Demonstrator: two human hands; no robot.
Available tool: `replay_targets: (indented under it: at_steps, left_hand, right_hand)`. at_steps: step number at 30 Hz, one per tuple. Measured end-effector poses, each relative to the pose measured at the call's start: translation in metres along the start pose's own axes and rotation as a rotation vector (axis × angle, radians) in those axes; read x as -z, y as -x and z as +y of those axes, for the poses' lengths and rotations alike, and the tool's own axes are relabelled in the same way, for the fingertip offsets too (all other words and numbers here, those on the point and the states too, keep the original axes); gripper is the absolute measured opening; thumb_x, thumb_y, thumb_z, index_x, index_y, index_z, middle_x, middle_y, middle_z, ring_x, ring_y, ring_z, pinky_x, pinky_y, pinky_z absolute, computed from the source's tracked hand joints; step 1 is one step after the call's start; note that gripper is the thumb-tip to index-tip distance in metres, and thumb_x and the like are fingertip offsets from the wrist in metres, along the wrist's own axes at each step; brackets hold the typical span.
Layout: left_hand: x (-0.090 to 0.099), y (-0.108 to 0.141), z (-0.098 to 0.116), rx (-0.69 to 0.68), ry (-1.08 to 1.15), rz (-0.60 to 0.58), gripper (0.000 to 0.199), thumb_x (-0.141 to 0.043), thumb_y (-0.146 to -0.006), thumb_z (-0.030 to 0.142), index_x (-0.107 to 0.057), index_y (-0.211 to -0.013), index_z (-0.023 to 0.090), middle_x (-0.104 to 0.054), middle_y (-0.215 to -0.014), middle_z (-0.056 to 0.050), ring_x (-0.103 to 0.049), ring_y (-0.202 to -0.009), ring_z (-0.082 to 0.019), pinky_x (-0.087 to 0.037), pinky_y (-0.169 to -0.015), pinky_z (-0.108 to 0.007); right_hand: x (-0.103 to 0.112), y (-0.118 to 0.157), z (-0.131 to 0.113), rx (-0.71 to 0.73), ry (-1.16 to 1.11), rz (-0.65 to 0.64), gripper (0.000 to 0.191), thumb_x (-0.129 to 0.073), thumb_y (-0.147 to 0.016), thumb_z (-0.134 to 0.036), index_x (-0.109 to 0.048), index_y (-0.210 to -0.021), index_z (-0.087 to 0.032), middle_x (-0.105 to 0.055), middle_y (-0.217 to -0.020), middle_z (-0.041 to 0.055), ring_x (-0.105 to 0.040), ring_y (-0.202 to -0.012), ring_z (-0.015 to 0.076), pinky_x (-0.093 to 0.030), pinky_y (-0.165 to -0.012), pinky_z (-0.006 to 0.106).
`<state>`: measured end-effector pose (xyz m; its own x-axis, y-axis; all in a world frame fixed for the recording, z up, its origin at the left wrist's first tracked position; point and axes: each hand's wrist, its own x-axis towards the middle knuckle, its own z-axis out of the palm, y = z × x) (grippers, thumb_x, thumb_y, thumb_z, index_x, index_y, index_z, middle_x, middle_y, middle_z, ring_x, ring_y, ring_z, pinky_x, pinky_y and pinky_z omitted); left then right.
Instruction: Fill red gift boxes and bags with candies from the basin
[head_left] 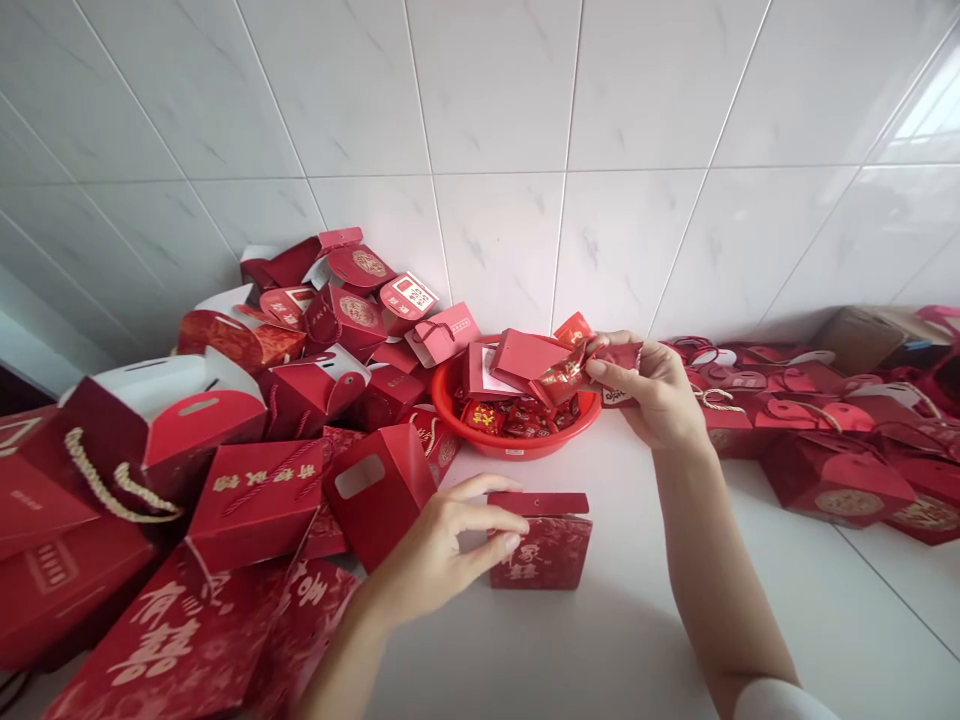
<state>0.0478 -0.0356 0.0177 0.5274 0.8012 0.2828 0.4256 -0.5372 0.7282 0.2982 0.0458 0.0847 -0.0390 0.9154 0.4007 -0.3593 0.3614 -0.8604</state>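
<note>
The small box (541, 558) is standing on the near middle of the worktop (622, 630), its lid flap lying across the top. A strip of white worktop is separating its far side from the basin (517, 446), and a wider stretch is running right, under the right forearm, toward the right-hand boxes (836, 485). The left hand (450, 535) is pinching the small box at its upper left, thumb on the near face and fingers at the top edge. The right hand (652, 385) is holding packets (621, 360) above the basin's right rim, thumb and fingers pressing them together. More packets are filling the basin, with flat red pieces (529, 360) resting on them. The left pile (259, 495) is crowding the left side; its windowed box (382, 490) is leaning close behind the left hand. A tiled wall (495, 255) is closing off the far side.
</note>
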Motion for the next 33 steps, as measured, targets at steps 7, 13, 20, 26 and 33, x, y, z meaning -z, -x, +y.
replay_targets:
  at_steps: [7, 13, 20, 26, 33]
  left_hand:
    - [-0.025, -0.023, -0.014, -0.09, 0.034, 0.212, 0.03, -0.056, -0.096, 0.026, -0.068, -0.124, 0.023, -0.072, -0.121, -0.008, -0.068, -0.114, -0.022, -0.055, -0.099, -0.034]
    - [-0.024, -0.043, -0.033, -0.166, -0.113, 0.322, 0.034, -0.053, -0.098, 0.025, -0.057, -0.132, 0.024, -0.072, -0.118, -0.008, -0.067, -0.113, -0.022, -0.052, -0.101, -0.038]
    - [-0.033, -0.048, -0.054, -0.159, -0.071, 0.481, 0.014, -0.054, -0.097, 0.029, -0.061, -0.108, 0.023, -0.075, -0.103, -0.007, -0.072, -0.099, -0.02, -0.055, -0.091, -0.032]
    - [-0.043, -0.05, -0.043, -0.132, 0.021, 0.549, 0.02, -0.048, -0.096, 0.025, -0.065, -0.085, 0.022, -0.073, -0.093, -0.006, -0.069, -0.095, -0.02, -0.054, -0.085, -0.03]
    - [-0.043, -0.048, -0.028, 0.05, 0.291, 0.423, 0.023, -0.056, -0.087, 0.023, -0.073, -0.102, 0.021, -0.073, -0.116, -0.007, -0.066, -0.115, -0.024, -0.051, -0.101, -0.037]
  right_hand:
    - [-0.002, 0.01, -0.006, 0.054, 0.114, -0.068, 0.023, -0.09, -0.065, -0.028, -0.075, -0.082, -0.022, -0.073, -0.088, 0.0008, -0.067, -0.075, 0.0159, -0.059, -0.07, 0.031]
    - [0.0, 0.013, -0.006, 0.043, 0.167, -0.102, 0.021, -0.088, -0.067, -0.028, -0.076, -0.084, -0.023, -0.074, -0.094, 0.0027, -0.067, -0.079, 0.0186, -0.057, -0.07, 0.032]
    - [0.002, 0.01, -0.002, 0.009, 0.253, -0.184, 0.021, -0.086, -0.07, -0.03, -0.076, -0.086, -0.021, -0.073, -0.096, 0.0043, -0.064, -0.074, 0.0159, -0.053, -0.058, 0.027]
    - [0.002, 0.012, -0.009, 0.054, 0.371, -0.297, 0.015, -0.083, -0.073, -0.024, -0.077, -0.087, -0.022, -0.075, -0.097, 0.0041, -0.068, -0.092, 0.0216, -0.056, -0.079, 0.033]
    - [-0.001, 0.018, -0.015, 0.046, 0.508, -0.428, 0.011, -0.076, -0.079, -0.02, -0.076, -0.09, -0.021, -0.075, -0.106, 0.0059, -0.069, -0.099, 0.0237, -0.055, -0.086, 0.035]
